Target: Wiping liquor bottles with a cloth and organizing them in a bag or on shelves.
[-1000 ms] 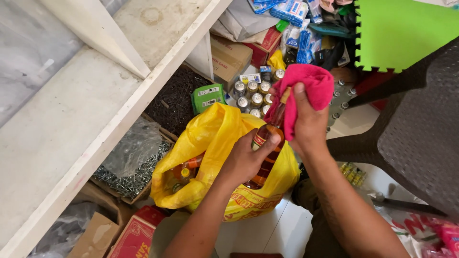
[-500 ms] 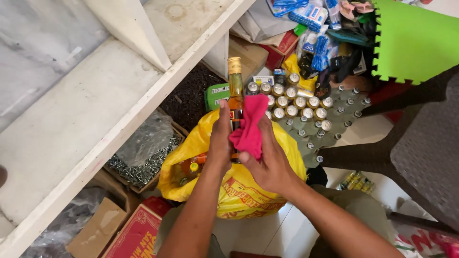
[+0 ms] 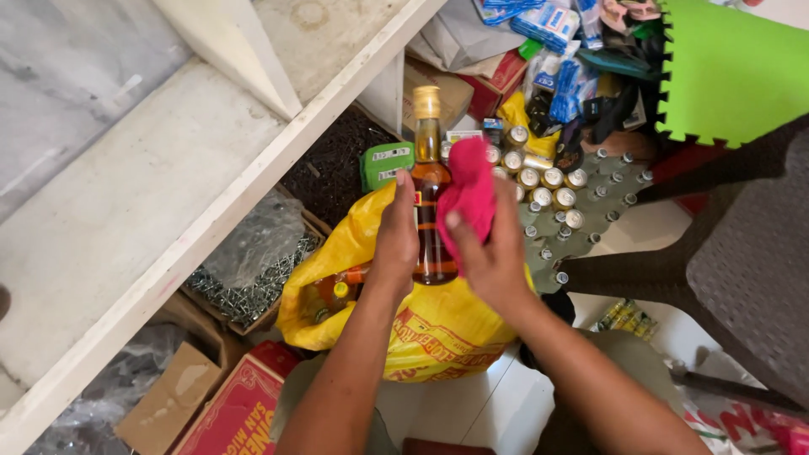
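Left hand (image 3: 396, 240) is gripping a tall amber glass bottle (image 3: 430, 198). Right hand (image 3: 493, 253) is pinching a pink cloth (image 3: 468, 190) against it. Bottle could slip from that one-handed hold into the yellow plastic bag (image 3: 421, 324) underneath.

- My left hand (image 3: 396, 240) is bare: no glove, ring or watch.
- My right hand (image 3: 493, 253) is bare too, its short nails unpainted.
- Both forearms are uncovered, with no sleeve in view, entering from about 6 o'clock.
- My wrists carry no band or strap.
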